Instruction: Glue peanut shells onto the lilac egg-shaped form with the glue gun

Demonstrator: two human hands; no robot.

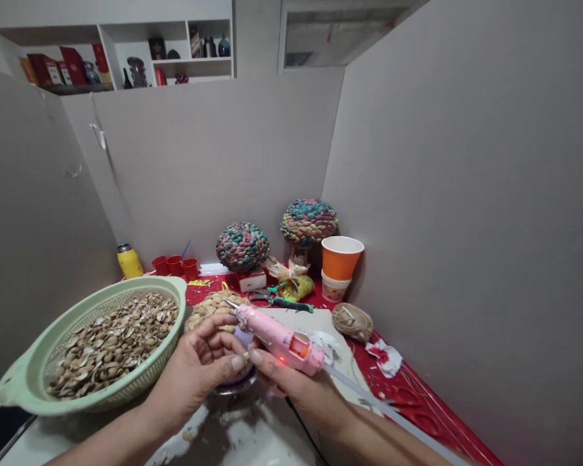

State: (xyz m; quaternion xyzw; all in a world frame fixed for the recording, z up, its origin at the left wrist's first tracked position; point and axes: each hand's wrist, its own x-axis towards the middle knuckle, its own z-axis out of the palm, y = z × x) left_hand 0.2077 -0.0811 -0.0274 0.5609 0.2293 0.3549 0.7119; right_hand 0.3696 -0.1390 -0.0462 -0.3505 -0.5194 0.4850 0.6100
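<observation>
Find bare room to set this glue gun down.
A narrow bare strip of board lies between pliers and glue gun, left of the twine ball; a wedge of worktop shows between colander and left forearm. Crowded: the back, with red cups and orange cup.

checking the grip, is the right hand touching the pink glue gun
Touching. The head view shows the right hand holding up the pink glue gun, its body lying against the hand with no gap showing.
</observation>
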